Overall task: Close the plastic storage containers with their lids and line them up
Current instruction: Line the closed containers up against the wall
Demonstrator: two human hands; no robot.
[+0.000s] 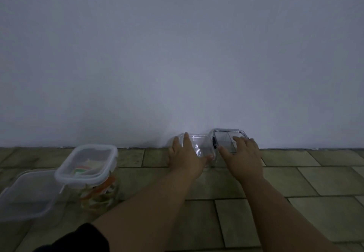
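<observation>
Four containers on the tiled floor (275, 183), dim light. Two sit against the wall (177, 55) at the far edge of the floor, touching side by side: a clear square container (201, 143) and, to its right, a dark-rimmed container (226, 136) with lid on and a divider visible inside. Left hand (187, 157) lies flat on the clear square container, fingers (186, 139) spread and loose over its top, thumb at the near right corner; not grasping. Right hand (243, 157) rests on the dark-rimmed container, fingers extended over the lid, not clenched. Well apart, toward the left edge of the floor: a tall lidded container (92, 175) with white clip lid on, orange and green contents inside, blurred. Just beside it, at the left frame edge, a low translucent container (25, 194); cannot tell whether its lid is seated. Dark sleeve (78, 240) at bottom.
</observation>
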